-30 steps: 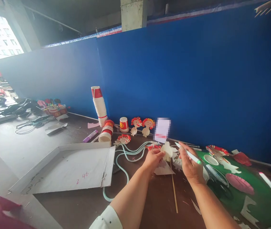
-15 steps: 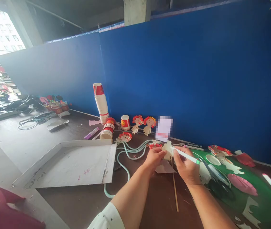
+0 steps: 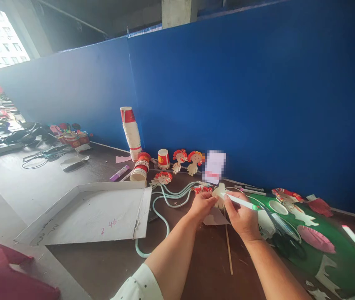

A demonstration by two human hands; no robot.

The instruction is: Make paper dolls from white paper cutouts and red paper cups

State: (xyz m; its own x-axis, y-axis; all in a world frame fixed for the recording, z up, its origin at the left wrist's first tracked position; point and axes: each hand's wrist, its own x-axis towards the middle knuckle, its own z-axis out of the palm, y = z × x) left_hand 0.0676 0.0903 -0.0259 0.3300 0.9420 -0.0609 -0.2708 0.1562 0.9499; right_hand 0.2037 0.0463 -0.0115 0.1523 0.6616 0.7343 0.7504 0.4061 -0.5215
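My left hand (image 3: 202, 206) is closed, pinching a cream paper cutout (image 3: 219, 192) by its left edge. A white marker (image 3: 242, 202) with a green end is gripped in my right hand (image 3: 243, 220), its other end against the cutout. Red fringed paper (image 3: 202, 189) shows just above my left fingers; whether it joins the cutout I cannot tell. Beneath my hands lie a pale paper scrap (image 3: 216, 218) and a thin wooden stick (image 3: 229, 254). Two finished-looking paper figures (image 3: 195, 163) with red fringes lean against the blue panel, beside a pale card (image 3: 215, 166).
Left of my arms lies a shallow white cardboard tray (image 3: 102, 212). Stacked paper cups (image 3: 132, 135) stand behind it. A pale cable (image 3: 161, 212) loops across the table. Scissors (image 3: 286, 243) and a pink paper disc (image 3: 316, 239) rest on a green surface (image 3: 302, 266) at right.
The marker and my right hand have shifted slightly left and up over the cutout. My left hand keeps its hold. The whole view has moved a little.
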